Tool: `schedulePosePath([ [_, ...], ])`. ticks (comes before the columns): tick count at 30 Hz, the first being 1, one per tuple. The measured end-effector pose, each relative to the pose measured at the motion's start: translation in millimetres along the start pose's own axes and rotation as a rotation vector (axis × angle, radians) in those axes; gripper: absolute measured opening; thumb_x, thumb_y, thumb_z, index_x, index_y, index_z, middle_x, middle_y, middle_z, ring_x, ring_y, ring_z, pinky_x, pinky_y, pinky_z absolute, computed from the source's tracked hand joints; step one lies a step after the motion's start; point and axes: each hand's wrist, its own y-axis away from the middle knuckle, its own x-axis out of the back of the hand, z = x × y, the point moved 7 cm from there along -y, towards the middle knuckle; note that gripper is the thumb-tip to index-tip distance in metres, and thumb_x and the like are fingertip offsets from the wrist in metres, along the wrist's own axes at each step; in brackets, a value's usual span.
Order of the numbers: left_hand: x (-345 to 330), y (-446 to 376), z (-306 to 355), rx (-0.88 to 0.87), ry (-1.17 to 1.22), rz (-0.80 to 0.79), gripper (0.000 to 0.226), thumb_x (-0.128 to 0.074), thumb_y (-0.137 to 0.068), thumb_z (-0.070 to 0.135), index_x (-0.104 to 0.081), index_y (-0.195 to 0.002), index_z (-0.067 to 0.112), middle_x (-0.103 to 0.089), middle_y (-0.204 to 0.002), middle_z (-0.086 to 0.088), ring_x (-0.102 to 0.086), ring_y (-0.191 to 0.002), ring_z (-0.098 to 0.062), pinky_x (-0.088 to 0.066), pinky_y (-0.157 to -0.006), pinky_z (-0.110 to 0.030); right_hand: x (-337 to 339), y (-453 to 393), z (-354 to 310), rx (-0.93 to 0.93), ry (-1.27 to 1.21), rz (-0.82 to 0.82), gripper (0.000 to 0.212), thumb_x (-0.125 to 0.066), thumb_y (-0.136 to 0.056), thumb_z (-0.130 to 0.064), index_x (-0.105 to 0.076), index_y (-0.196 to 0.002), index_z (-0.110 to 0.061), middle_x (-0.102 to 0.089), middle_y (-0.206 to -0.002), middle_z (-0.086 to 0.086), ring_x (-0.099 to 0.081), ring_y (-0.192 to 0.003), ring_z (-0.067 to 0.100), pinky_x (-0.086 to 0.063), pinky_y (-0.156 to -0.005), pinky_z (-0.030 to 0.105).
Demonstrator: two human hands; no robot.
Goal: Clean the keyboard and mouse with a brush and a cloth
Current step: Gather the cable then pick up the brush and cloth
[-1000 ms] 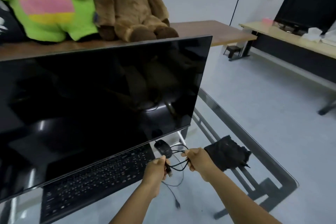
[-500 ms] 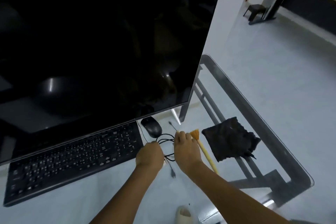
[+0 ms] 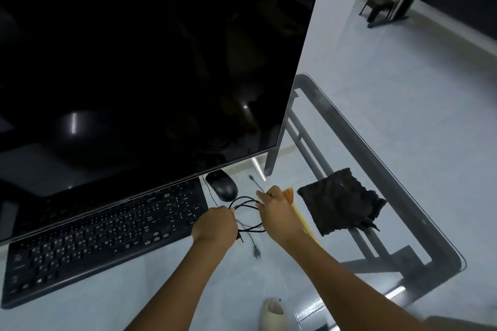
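Observation:
A black keyboard (image 3: 102,234) lies on the glass table under the monitor's lower edge. A black mouse (image 3: 222,185) sits just right of it. Both my hands hold the looped black cable (image 3: 246,203) in front of the mouse: my left hand (image 3: 215,226) grips the left side of the loops, my right hand (image 3: 277,212) the right side. A brush (image 3: 289,195) with orange bristles and a pale yellow handle lies under my right hand. To the right of the brush a dark cloth (image 3: 340,201) lies flat on the glass.
A large dark monitor (image 3: 139,67) fills the upper left and overhangs the keyboard. The glass table's rounded right edge (image 3: 419,212) runs close to the cloth. A plug end (image 3: 256,252) of the cable rests on the glass. A slippered foot (image 3: 273,313) shows below.
The view has dropped from the room to the table. My hands stay on the coiled cable by the mouse; the brush and cloth now show beside my right hand.

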Motion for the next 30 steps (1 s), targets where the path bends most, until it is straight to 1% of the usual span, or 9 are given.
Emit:
schedulePosePath([
  [4,-0.1,-0.8,-0.4,-0.011,0.018,-0.011,0.054,-0.017,-0.103,0.039,-0.061,-0.11,0.008,-0.066,-0.105,-0.01,-0.063,-0.095,-0.026,-0.05,-0.073,-0.035,7.3,-3.9,7.0,-0.021,-0.112,0.089,0.033,-0.046,-0.101,-0.015,-0.056,-0.131,-0.008,-0.055,-0.12,0.011,-0.057,-0.105,0.026,-0.035,-0.08,0.019],
  [6,9.7,-0.4,2.8,-0.015,-0.015,0.044,0.056,-0.017,-0.102,0.043,-0.06,-0.111,0.008,-0.067,-0.102,-0.01,-0.064,-0.092,-0.026,-0.051,-0.07,-0.035,14.9,-2.9,14.1,-0.073,-0.201,0.12,0.036,-0.049,-0.1,-0.024,-0.054,-0.134,-0.012,-0.054,-0.12,0.011,-0.061,-0.097,0.027,-0.046,-0.09,0.028],
  [8,23.2,-0.8,14.9,-0.052,-0.057,0.108,0.054,-0.018,-0.102,0.044,-0.058,-0.112,0.009,-0.067,-0.098,-0.01,-0.065,-0.088,-0.026,-0.048,-0.065,-0.033,27.0,-1.6,26.6,-0.105,-0.273,0.166,0.037,-0.051,-0.099,-0.026,-0.055,-0.133,-0.013,-0.053,-0.12,0.009,-0.065,-0.092,0.025,-0.055,-0.086,0.029],
  [13,38.1,-4.6,68.3,-0.151,0.048,0.08,0.042,-0.028,-0.102,0.036,-0.055,-0.113,0.006,-0.065,-0.108,-0.012,-0.063,-0.096,-0.027,-0.046,-0.068,-0.033,64.2,4.0,89.1,-0.241,-0.34,0.264,0.034,-0.056,-0.096,-0.02,-0.058,-0.129,-0.012,-0.051,-0.128,0.009,-0.065,-0.091,0.019,-0.047,-0.083,0.019],
  [15,32.9,-6.2,92.5,-0.184,0.084,0.031,0.041,-0.03,-0.102,0.036,-0.057,-0.108,0.006,-0.064,-0.108,-0.012,-0.062,-0.096,-0.027,-0.045,-0.069,-0.031,74.3,8.1,119.2,-0.306,-0.301,0.285,0.035,-0.059,-0.094,-0.016,-0.059,-0.128,-0.009,-0.052,-0.126,0.014,-0.061,-0.099,0.025,-0.048,-0.089,0.024],
  [18,18.0,-11.5,122.8,-0.184,0.104,-0.035,0.046,-0.029,-0.102,0.038,-0.061,-0.104,0.005,-0.065,-0.103,-0.011,-0.063,-0.093,-0.026,-0.045,-0.066,-0.03,84.9,17.0,162.8,-0.471,-0.172,0.241,0.046,-0.064,-0.09,-0.027,-0.054,-0.131,-0.011,-0.049,-0.128,0.015,-0.051,-0.115,0.033,-0.046,-0.099,0.041],
  [24,-13.3,-23.7,146.3,-0.127,0.11,-0.112,0.039,-0.038,-0.1,0.038,-0.057,-0.12,0.01,-0.064,-0.114,-0.009,-0.062,-0.103,-0.025,-0.053,-0.082,-0.033,69.8,30.0,214.1,-0.682,-0.083,-0.005,0.081,-0.065,-0.08,-0.059,-0.034,-0.143,-0.019,-0.035,-0.145,0.012,-0.038,-0.132,0.033,-0.035,-0.108,0.049],
  [27,-20.8,-24.5,152.3,-0.108,0.181,-0.101,0.038,-0.041,-0.1,0.034,-0.05,-0.131,0.015,-0.064,-0.116,-0.006,-0.062,-0.104,-0.023,-0.05,-0.079,-0.03,63.6,29.4,218.3,-0.681,-0.127,-0.021,0.073,-0.066,-0.081,-0.056,-0.039,-0.137,-0.018,-0.045,-0.138,0.009,-0.048,-0.123,0.029,-0.039,-0.104,0.046],
  [30,-21.2,-21.9,155.6,-0.052,0.219,-0.087,0.029,-0.042,-0.099,0.03,-0.058,-0.114,0.011,-0.066,-0.098,-0.004,-0.065,-0.09,-0.021,-0.05,-0.069,-0.027,56.0,26.9,216.6,-0.696,-0.262,-0.094,0.057,-0.064,-0.086,-0.048,-0.044,-0.127,-0.014,-0.06,-0.123,0.007,-0.06,-0.108,0.027,-0.048,-0.097,0.044],
])
